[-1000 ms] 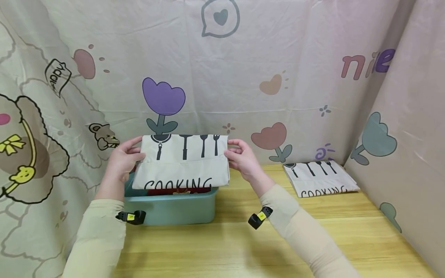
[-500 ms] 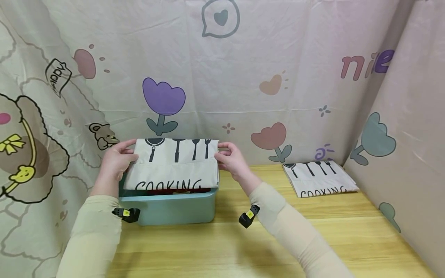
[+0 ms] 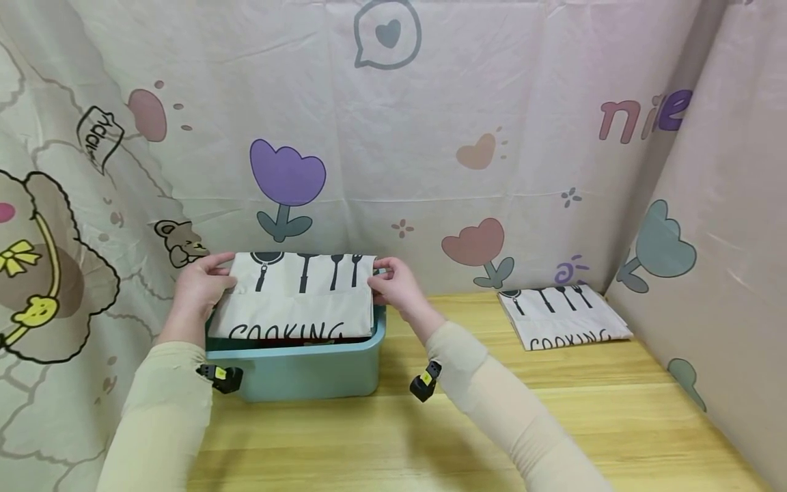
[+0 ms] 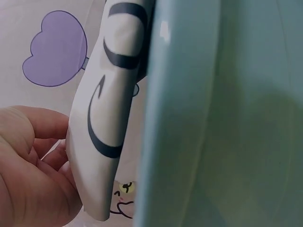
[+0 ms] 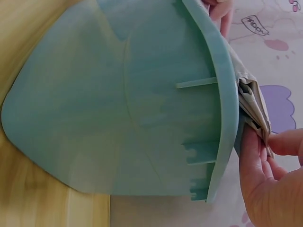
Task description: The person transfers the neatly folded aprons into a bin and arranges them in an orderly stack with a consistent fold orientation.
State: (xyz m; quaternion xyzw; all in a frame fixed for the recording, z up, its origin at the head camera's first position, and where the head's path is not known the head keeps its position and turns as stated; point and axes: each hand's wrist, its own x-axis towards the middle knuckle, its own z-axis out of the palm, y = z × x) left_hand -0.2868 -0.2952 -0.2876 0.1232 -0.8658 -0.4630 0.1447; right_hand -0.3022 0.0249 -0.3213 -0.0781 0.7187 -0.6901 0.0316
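A folded white cloth [image 3: 285, 307], printed with black kitchen utensils and the word COOKING, is held level over the mouth of a blue-green plastic bin [image 3: 307, 374]. My left hand [image 3: 201, 287] pinches its left edge, thumb on top. At the opposite edge my right hand [image 3: 399, 290] grips the stacked layers between thumb and fingers. In the right wrist view those cloth layers [image 5: 255, 106] show just past the bin rim [image 5: 227, 90]. The left wrist view has the cloth's front fold [image 4: 102, 127] beside the bin wall [image 4: 189, 118]. Something dark red inside the bin is mostly hidden.
A second folded cloth [image 3: 565, 318] with the same print lies on the wooden table [image 3: 492, 417] at the right, near the corner. Patterned curtains [image 3: 393, 137] hang close behind the bin and along both sides.
Both hands have carried the cloth leftward and somewhat lower, so it now sits more squarely over the bin opening. The second cloth and the bin have stayed put.
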